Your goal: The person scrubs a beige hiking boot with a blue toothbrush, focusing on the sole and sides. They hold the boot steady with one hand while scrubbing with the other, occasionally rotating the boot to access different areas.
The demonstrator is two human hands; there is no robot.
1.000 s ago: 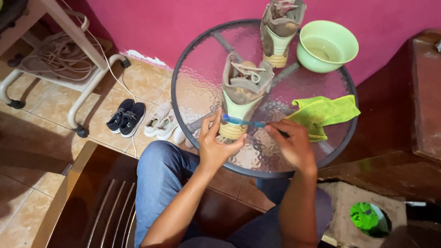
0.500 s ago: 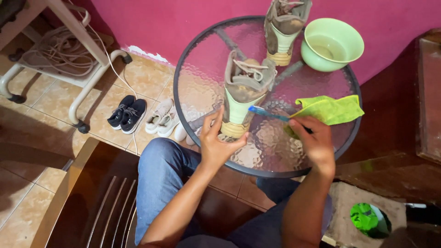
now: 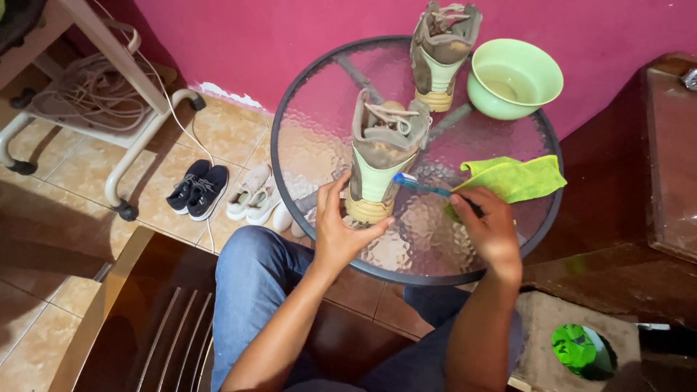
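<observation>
A tan and pale green high-top shoe (image 3: 383, 149) stands on a round glass table (image 3: 319, 123), heel toward me. My left hand (image 3: 341, 229) cups the shoe's heel from the left. My right hand (image 3: 490, 229) grips a blue toothbrush (image 3: 425, 187), whose bristle head touches the right side of the heel. A second matching shoe (image 3: 443, 51) stands at the table's far edge. Beside it sits a green bowl (image 3: 515, 78) with water. A yellow-green cloth (image 3: 515, 178) lies by my right hand.
Dark sneakers (image 3: 197, 189) and a pale pair (image 3: 250, 192) lie on the tiled floor left of the table. A white metal frame (image 3: 138, 138) with coiled cord stands far left. A wooden chair (image 3: 156, 319) is under me. Dark wooden furniture (image 3: 664, 160) flanks the right.
My right hand swung out to the right with the toothbrush, then came back so the bristles touch the heel again. My left hand stayed on the heel.
</observation>
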